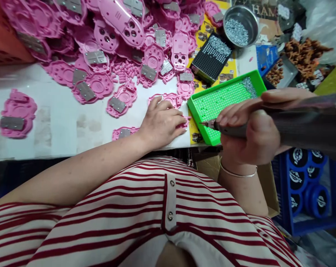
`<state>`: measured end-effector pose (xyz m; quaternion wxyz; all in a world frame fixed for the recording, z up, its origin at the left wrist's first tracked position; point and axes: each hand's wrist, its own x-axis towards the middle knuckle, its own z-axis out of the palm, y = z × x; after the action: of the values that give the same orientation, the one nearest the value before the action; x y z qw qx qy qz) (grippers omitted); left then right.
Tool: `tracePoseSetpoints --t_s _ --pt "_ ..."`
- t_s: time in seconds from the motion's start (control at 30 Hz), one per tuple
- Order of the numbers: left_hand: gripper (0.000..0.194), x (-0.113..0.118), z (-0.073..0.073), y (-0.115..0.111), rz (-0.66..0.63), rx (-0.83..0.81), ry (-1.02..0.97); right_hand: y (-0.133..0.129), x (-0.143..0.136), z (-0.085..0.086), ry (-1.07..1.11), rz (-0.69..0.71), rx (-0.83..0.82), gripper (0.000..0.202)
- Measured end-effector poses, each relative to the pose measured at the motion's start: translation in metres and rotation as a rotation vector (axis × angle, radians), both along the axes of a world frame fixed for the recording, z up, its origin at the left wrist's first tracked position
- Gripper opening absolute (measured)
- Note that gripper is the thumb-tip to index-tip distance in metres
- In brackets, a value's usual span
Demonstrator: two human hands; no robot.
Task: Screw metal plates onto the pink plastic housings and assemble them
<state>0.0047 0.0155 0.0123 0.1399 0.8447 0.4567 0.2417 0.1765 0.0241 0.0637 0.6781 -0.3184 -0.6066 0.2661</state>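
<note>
Bright tabletop (65, 126), blurred right hand (248, 148)

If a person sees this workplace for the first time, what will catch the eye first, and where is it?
Most likely the big heap of pink plastic parts, along the far side of the white table. Next comes the bright green tray, right of the left hand. In front of it, the right hand grips a dark screwdriver, its thin tip seen against the tray's left edge.
</note>
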Motion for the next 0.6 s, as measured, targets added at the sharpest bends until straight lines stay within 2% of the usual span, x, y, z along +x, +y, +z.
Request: tracePoseSetpoints --t_s 0.07,0.13,0.2,0.33,0.43,0.53,0.6 --pt "0.021 0.0 0.0 -0.002 0.013 -0.004 -0.008 -0.005 0.005 0.008 0.033 -0.043 0.069 0.018" --pt "0.021 0.001 0.001 -0.004 0.023 -0.01 -0.016 -0.008 0.009 0.01 0.046 -0.055 0.056 0.015" --pt "0.02 0.001 0.003 -0.006 0.025 -0.012 -0.02 -0.012 0.012 0.01 0.043 -0.032 0.006 0.014" --pt "0.018 0.0 0.005 -0.007 0.018 -0.008 -0.01 -0.02 0.016 0.011 0.076 0.034 0.028 0.017" --pt "0.018 0.0 0.005 -0.008 0.022 -0.01 -0.006 -0.028 0.017 0.014 0.072 -0.002 0.056 0.006" --pt "0.018 0.0 0.006 -0.008 0.024 -0.008 0.018 -0.032 0.022 0.009 -0.007 -0.051 0.054 0.027" --pt "0.018 -0.001 0.006 -0.008 0.022 -0.001 0.027 -0.032 0.029 -0.001 -0.016 -0.075 -0.027 0.034"
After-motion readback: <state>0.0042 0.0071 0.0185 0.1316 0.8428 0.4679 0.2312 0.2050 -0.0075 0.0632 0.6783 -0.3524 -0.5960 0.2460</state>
